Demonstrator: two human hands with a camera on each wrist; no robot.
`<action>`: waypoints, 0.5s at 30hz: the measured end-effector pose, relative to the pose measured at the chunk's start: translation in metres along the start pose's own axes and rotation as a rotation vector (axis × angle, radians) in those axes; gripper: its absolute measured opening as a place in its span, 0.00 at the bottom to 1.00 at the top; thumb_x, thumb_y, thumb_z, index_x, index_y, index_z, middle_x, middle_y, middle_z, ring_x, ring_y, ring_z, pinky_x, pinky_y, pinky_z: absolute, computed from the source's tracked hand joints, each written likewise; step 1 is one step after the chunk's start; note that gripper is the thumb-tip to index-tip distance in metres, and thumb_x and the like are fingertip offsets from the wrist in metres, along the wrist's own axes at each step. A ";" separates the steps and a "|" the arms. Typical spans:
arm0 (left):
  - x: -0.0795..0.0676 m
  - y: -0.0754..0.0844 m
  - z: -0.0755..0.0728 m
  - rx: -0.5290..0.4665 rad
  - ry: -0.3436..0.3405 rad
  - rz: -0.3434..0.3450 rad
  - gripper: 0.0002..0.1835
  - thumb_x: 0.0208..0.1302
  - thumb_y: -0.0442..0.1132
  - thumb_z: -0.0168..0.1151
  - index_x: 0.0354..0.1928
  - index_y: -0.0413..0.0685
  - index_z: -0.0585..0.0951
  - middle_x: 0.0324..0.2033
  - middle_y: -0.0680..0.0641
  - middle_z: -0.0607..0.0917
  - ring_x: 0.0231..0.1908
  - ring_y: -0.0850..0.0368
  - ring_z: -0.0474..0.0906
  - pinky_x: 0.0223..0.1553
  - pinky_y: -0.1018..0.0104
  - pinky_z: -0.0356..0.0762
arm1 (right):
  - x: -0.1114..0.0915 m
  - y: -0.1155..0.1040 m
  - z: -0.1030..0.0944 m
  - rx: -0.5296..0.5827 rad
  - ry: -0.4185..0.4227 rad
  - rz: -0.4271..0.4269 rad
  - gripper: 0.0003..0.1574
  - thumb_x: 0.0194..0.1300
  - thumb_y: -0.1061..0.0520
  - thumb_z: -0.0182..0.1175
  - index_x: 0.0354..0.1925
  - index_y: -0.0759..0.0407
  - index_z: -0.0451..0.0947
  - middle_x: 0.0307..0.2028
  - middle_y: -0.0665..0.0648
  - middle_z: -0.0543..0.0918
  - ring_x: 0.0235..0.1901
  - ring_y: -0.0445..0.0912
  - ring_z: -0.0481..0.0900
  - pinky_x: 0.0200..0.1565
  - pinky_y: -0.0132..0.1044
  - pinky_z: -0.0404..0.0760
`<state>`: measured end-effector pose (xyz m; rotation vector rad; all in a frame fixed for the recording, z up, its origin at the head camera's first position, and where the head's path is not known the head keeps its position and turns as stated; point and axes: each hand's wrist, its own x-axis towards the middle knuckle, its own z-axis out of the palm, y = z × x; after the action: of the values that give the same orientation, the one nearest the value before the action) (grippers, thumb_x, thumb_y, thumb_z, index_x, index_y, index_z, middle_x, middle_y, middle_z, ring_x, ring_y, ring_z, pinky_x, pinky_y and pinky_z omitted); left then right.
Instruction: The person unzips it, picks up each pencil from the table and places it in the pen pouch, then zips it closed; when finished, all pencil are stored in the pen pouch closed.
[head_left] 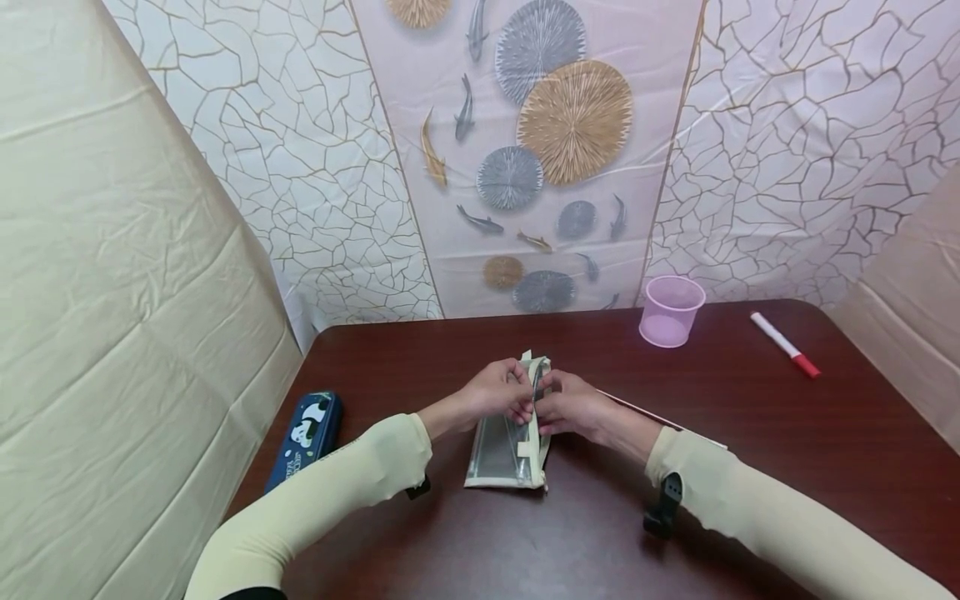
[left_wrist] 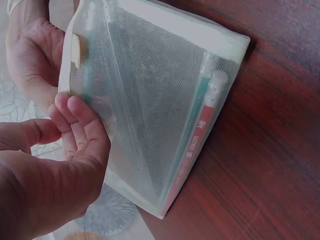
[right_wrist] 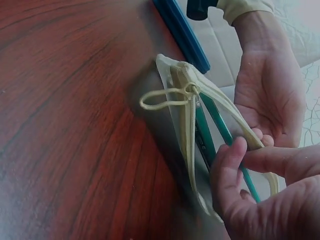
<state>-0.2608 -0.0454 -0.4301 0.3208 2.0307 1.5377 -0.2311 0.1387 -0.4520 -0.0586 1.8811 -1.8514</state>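
A mesh pencil pouch (head_left: 498, 458) with cream trim lies on its side under both hands, its zip opening parted. My left hand (head_left: 498, 390) grips the rim with curled fingers (left_wrist: 82, 125). Opposite it, my right hand (head_left: 573, 407) reaches into the opening, finger and thumb around a thin green strip (right_wrist: 217, 120). A second, darker green piece (right_wrist: 204, 132) lies deeper inside. Through the mesh show a red pencil (left_wrist: 207, 107) with a white end, a green pencil (left_wrist: 200, 92) beside it, and a slanting clear edge. A cream cord loop (right_wrist: 160, 100) hangs from the zip end.
On the left of the brown table (head_left: 405, 358) lies a navy panda pencil case (head_left: 311, 429). At the back right stand a pink translucent cup (head_left: 672, 312) and, farther right, a white marker with a red cap (head_left: 783, 343). A thin pale rod (head_left: 660, 418) passes behind the right forearm.
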 end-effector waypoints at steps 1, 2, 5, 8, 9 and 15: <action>0.000 0.000 0.000 -0.003 -0.003 0.003 0.04 0.74 0.30 0.55 0.45 0.40 0.70 0.23 0.45 0.84 0.23 0.57 0.84 0.29 0.68 0.87 | 0.001 0.001 -0.001 -0.003 -0.004 0.000 0.28 0.67 0.69 0.59 0.61 0.69 0.61 0.36 0.57 0.85 0.33 0.44 0.85 0.38 0.33 0.89; 0.000 0.000 -0.001 -0.007 -0.003 0.007 0.04 0.74 0.30 0.54 0.45 0.40 0.70 0.23 0.45 0.85 0.23 0.57 0.84 0.29 0.68 0.87 | 0.001 0.001 -0.002 -0.003 -0.009 -0.001 0.26 0.67 0.70 0.58 0.61 0.70 0.63 0.36 0.57 0.85 0.34 0.44 0.86 0.39 0.34 0.90; 0.001 0.000 -0.004 -0.022 -0.002 0.018 0.03 0.74 0.30 0.53 0.45 0.41 0.70 0.24 0.46 0.84 0.24 0.58 0.84 0.30 0.68 0.87 | 0.000 0.002 -0.004 -0.006 -0.014 -0.009 0.23 0.69 0.70 0.58 0.60 0.76 0.69 0.37 0.56 0.86 0.35 0.45 0.87 0.43 0.38 0.92; 0.001 -0.001 -0.007 -0.025 0.003 0.025 0.04 0.73 0.30 0.53 0.45 0.40 0.69 0.25 0.47 0.84 0.24 0.59 0.84 0.31 0.68 0.88 | -0.002 0.002 -0.006 -0.025 -0.010 -0.024 0.24 0.69 0.70 0.58 0.61 0.80 0.73 0.37 0.57 0.88 0.35 0.45 0.89 0.46 0.42 0.93; 0.002 -0.001 -0.007 -0.025 0.004 0.025 0.04 0.72 0.30 0.53 0.45 0.40 0.69 0.25 0.47 0.84 0.24 0.59 0.84 0.31 0.68 0.88 | -0.003 0.002 -0.006 -0.034 -0.002 -0.030 0.24 0.69 0.70 0.58 0.61 0.80 0.74 0.36 0.57 0.89 0.35 0.45 0.89 0.46 0.43 0.93; 0.003 0.000 -0.006 -0.026 -0.004 0.023 0.04 0.72 0.30 0.54 0.44 0.41 0.70 0.25 0.47 0.85 0.24 0.59 0.85 0.31 0.67 0.88 | -0.010 0.000 -0.017 -0.083 0.032 -0.085 0.22 0.71 0.69 0.60 0.60 0.79 0.76 0.40 0.64 0.90 0.38 0.48 0.91 0.49 0.48 0.92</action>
<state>-0.2667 -0.0485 -0.4299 0.3381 2.0086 1.5751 -0.2284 0.1588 -0.4497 -0.1390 2.0054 -1.8393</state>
